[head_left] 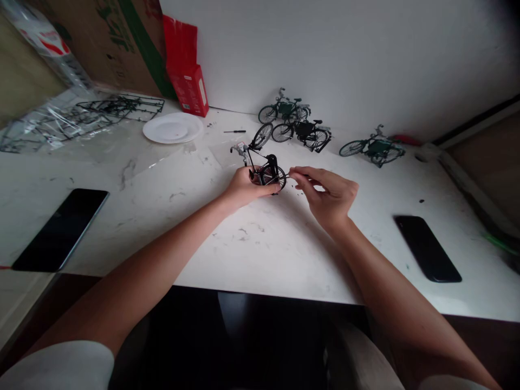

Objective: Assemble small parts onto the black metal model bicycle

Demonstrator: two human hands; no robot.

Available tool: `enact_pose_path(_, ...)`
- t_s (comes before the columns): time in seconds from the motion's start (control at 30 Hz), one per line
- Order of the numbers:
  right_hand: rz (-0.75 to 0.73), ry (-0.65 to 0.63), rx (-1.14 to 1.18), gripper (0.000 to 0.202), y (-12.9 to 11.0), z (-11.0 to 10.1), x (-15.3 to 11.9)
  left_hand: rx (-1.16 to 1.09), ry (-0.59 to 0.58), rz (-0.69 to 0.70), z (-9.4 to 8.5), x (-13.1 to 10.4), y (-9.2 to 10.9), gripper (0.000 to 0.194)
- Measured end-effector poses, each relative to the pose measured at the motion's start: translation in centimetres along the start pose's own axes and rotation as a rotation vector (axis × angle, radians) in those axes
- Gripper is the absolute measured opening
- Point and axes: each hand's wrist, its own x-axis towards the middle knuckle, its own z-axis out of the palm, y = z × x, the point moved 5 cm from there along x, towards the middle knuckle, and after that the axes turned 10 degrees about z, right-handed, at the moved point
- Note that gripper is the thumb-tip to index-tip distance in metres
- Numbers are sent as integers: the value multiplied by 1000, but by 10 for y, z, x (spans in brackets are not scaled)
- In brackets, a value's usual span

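Surface: white marbled table (pixel 260 254) is filling mid-frame, with a pale wall running behind it.
Left hand: your left hand (pixel 244 187) is wrapping around the rear wheel of a black model bicycle (pixel 262 162) at center frame, holding it just above the tabletop.
Right hand: your right hand (pixel 331 195) is pinching something thin at the bicycle's rear; what it is pinching is too small to tell.
Behind: three green model bicycles (pixel 296 122) are standing in the upper center and upper right.
Upper left: a white plate (pixel 173 128), a red box (pixel 189 86) and parts frames (pixel 122 105) are lying there.
Edges: one dark phone (pixel 60 227) is lying at left, another phone (pixel 426 248) at right.
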Motion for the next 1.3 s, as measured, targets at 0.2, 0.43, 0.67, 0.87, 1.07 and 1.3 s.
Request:
enact_pose_path(0.2, -21, 49, -54, 28, -2, -3, 1, 87, -23, 41, -2, 2, -3, 43)
enact_pose_path(0.43, -37, -129, -74, 28, 6, 0, 7, 180, 66, 183, -6, 2, -6, 39)
enact_pose_path(0.67, -72, -235, -143, 25, 8, 6, 9, 319, 153, 257, -19, 7, -11, 42)
enact_pose_path(0.87, -10, -209, -180, 41, 13, 11, 8, 389, 159, 260, -19, 8, -8, 40)
enact_pose_path(1.07, -6, -198, -261, 61, 17, 15, 7, 369, 134, 258, -15, 5, -2, 35)
enact_pose_path(1.3, 23, -292, -497, 69, 16, 25, 5, 429, 81, 312, -13, 5, -2, 32)
